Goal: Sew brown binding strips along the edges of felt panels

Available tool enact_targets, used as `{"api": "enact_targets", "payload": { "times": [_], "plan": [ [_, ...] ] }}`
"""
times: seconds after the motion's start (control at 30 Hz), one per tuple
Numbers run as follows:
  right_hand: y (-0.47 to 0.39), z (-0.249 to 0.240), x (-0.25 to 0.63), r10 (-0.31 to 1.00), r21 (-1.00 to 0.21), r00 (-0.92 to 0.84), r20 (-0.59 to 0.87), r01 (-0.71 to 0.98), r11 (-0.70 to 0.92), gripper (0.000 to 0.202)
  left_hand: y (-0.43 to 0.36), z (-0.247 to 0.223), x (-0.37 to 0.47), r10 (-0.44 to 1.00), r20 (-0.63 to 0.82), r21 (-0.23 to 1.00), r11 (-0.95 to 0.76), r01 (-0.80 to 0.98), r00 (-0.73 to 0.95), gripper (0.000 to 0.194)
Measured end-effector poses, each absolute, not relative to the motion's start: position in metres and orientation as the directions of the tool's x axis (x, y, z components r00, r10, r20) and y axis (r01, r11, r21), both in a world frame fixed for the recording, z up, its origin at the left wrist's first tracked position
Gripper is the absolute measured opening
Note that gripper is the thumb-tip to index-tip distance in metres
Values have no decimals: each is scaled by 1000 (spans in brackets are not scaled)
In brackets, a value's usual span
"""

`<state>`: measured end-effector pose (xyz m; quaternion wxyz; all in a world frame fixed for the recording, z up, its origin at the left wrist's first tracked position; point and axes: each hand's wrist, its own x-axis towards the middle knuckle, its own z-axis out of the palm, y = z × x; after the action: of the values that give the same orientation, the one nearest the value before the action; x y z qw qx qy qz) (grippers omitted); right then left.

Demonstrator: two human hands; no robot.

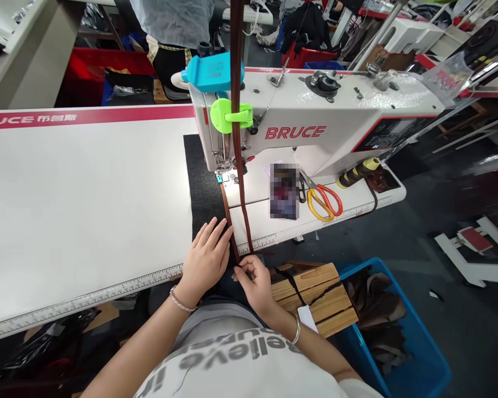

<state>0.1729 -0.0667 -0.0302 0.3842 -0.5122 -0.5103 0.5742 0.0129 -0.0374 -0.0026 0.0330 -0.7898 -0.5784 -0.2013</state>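
My left hand (207, 255) lies flat, fingers stretched out, on a black fabric panel (204, 188) and its brown-edged right side. A long brown binding strip (242, 193) comes down from above, in front of the sewing machine (336, 119), and bends near the table's front edge. There my right hand (255, 283) pinches the brown strip between thumb and fingers, close beside my left hand. From this spot a brown edge runs up the panel to the presser foot (223, 176). The needle's tip is too small to make out.
Right of the needle lie a blurred-out phone-sized item (284, 190), scissors (324, 202) with red and yellow handles, and a thread cone (357, 172). A wooden slatted stool (315, 293) and a blue bin (419, 337) of dark pieces stand to my right.
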Motion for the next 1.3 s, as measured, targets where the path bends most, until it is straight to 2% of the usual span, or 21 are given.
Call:
{"api": "enact_targets", "payload": {
  "times": [0.07, 0.13, 0.33, 0.47, 0.63, 0.73, 0.9, 1.07, 1.3],
  "plan": [
    [-68, -33, 172, 953, -967, -177, -246, -22, -254, 16, -37, -2, 13, 900, 357, 180, -329, 927, 250, 41],
    [-68, -35, 172, 940, -956, -200, -276, -47, -290, 18, -37, -2, 13, 899, 357, 178, -332, 926, 254, 41],
    [-59, -29, 179, 901, -961, -342, -266, 167, -220, 5, -37, -1, 14, 898, 361, 176, -331, 927, 252, 41],
    [-48, -17, 180, 886, -964, -419, -199, 247, -100, 10, -37, 0, 14, 899, 356, 178, -335, 925, 257, 41],
    [-35, -4, 173, 889, -983, -442, -119, 181, -41, 14, -37, -1, 13, 898, 353, 181, -341, 923, 262, 42],
    [-30, -4, 166, 909, -989, -393, -139, 98, -108, 29, -37, -2, 13, 899, 349, 190, -344, 920, 264, 42],
    [-27, -12, 162, 908, -974, -366, -204, -15, -225, 34, -35, -3, 14, 904, 346, 203, -335, 920, 253, 43],
    [-23, -15, 166, 883, -968, -411, -227, -8, -252, 36, -35, -4, 14, 902, 354, 217, -334, 917, 245, 46],
    [-21, -15, 170, 882, -976, -422, -209, 42, -212, 35, -35, -3, 15, 902, 351, 214, -337, 917, 250, 49]
  ]
}}
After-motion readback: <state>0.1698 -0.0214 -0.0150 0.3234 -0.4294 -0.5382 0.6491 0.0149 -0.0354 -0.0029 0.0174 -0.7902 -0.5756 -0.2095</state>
